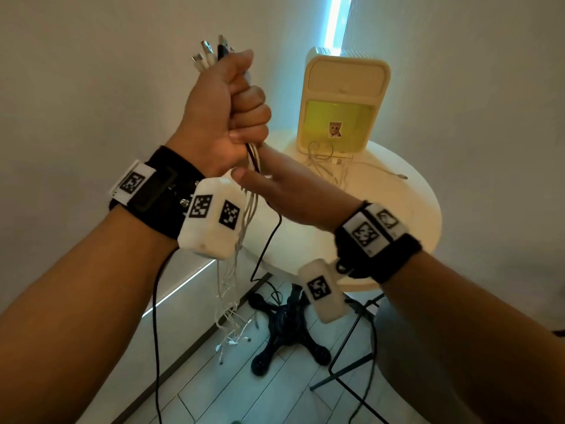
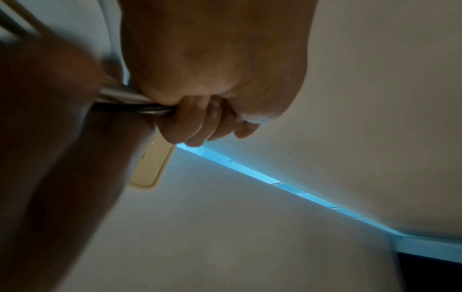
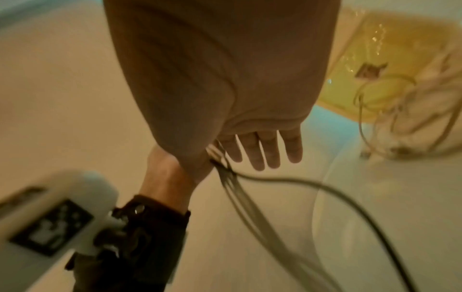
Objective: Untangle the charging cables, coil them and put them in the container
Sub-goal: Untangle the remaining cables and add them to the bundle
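Observation:
My left hand is raised in a fist and grips a bundle of white and black charging cables, whose plug ends stick up above the fist. The rest of the bundle hangs down to the floor, still tangled low down. Just under the fist is my right hand, fingers straight, with the cables running between thumb and fingers. In the left wrist view the cables enter the left hand. The cream container with a yellow-green front stands on the round white table.
More white cables lie loose on the table before the container. The table's black star-shaped foot and a thin black frame stand on the tiled floor. A blue light strip runs along the wall.

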Motion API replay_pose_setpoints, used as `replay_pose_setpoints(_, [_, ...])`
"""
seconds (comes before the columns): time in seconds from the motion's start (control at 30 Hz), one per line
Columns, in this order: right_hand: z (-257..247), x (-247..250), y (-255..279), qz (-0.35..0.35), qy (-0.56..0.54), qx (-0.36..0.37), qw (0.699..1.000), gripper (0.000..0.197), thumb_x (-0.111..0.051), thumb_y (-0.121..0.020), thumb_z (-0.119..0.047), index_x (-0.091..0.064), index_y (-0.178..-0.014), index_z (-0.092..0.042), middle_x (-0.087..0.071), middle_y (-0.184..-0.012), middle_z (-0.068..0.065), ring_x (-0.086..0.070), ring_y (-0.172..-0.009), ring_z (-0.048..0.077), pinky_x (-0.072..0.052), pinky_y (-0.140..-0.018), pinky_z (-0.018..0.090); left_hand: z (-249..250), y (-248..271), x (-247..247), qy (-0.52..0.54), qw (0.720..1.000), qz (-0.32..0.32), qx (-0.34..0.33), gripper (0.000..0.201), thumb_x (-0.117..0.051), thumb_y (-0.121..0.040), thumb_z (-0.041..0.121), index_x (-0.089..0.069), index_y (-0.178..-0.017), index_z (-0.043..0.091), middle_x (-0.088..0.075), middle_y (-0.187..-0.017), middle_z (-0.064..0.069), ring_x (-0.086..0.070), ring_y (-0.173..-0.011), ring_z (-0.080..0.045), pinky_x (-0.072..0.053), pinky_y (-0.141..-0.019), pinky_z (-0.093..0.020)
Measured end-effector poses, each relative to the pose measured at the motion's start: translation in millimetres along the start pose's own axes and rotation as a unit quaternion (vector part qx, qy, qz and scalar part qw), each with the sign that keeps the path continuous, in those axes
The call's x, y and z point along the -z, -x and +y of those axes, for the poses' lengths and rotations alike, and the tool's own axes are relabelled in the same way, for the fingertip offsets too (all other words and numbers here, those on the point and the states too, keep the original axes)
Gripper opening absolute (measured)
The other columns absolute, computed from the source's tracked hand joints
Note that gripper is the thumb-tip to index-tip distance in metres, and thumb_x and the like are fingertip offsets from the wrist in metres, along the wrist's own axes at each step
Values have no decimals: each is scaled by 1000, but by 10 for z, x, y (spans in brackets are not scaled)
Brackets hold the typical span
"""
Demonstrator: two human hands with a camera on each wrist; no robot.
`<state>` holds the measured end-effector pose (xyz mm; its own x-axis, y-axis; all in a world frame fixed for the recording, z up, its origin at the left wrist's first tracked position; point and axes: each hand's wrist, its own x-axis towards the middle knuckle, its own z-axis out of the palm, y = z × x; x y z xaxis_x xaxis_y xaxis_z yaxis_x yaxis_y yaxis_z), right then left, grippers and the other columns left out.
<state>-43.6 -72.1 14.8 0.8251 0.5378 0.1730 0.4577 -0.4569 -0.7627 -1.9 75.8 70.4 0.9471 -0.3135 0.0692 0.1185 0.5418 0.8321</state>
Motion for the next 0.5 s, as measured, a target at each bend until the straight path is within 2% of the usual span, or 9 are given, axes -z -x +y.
replay_pose_setpoints(0.03, [-13, -77, -34, 2, -61, -2, 998, 11, -54, -108, -22, -57, -111, -12, -66, -96, -2, -64, -86, 4, -54, -81, 27, 1, -11, -3, -1, 1000, -5, -1, 54, -50, -108, 32, -7, -75, 30, -14, -47, 8, -12, -37, -7, -18, -30, -16])
replay_pose_setpoints(0.07, [-24, -132, -42, 8, -126, -13, 992, 11, -51, -108, -18, -56, -100, -13, -60, -80, -1, -60, -70, 8, -53, -68, 26, 16, -20, 5, 0, 1000, -11, 1, 54, -49, -109, 32, -8, -74, 29, -15, -47, 8, -12, -37, -7, -18, -30, -16])
replay_pose_setpoints(0.13, [-33, -195, -18, 25, -218, -35, 975, 21, -49, -110, -21, -52, -92, -11, -44, -67, 4, -46, -53, 19, -45, -47, 31, 53, -43, 50, 10, 1000, -26, 11, 55, -48, -109, 33, -12, -68, 28, -15, -46, 8, -14, -36, -7, -19, -29, -16])
replay_pose_setpoints(0.17, [-27, -203, -9, 40, -232, -45, 971, 24, -48, -111, -24, -51, -91, -11, -39, -66, 6, -38, -50, 19, -37, -43, 29, 66, -58, 78, 14, 999, -32, 17, 56, -47, -109, 33, -14, -65, 28, -16, -45, 8, -14, -35, -7, -19, -29, -16])
replay_pose_setpoints(0.27, [-6, -171, 16, 77, -232, -50, 968, 36, -46, -112, -36, -52, -84, -14, -35, -64, 7, -29, -47, 14, -24, -42, 24, 51, -114, 118, 2, 999, -38, 34, 56, -46, -109, 34, -14, -64, 28, -15, -45, 8, -13, -36, -8, -17, -30, -17])
replay_pose_setpoints(0.37, [47, -95, 59, 59, -249, -75, 964, 44, -40, -112, -45, -56, -87, -12, -35, -60, 2, -28, -45, 13, -24, -40, 21, 17, -168, 175, -35, 998, -30, 45, 54, -46, -110, 35, -13, -68, 28, -15, -47, 7, -13, -37, -9, -17, -30, -18])
replay_pose_setpoints(0.5, [186, 11, 196, 27, -190, -123, 974, 46, -40, -112, -45, -56, -85, -12, -38, -59, -2, -30, -45, 12, -29, -39, 24, -17, -231, 332, -105, 993, 10, 53, 53, -46, -110, 36, -13, -68, 29, -14, -49, 7, -12, -39, -9, -16, -29, -19])
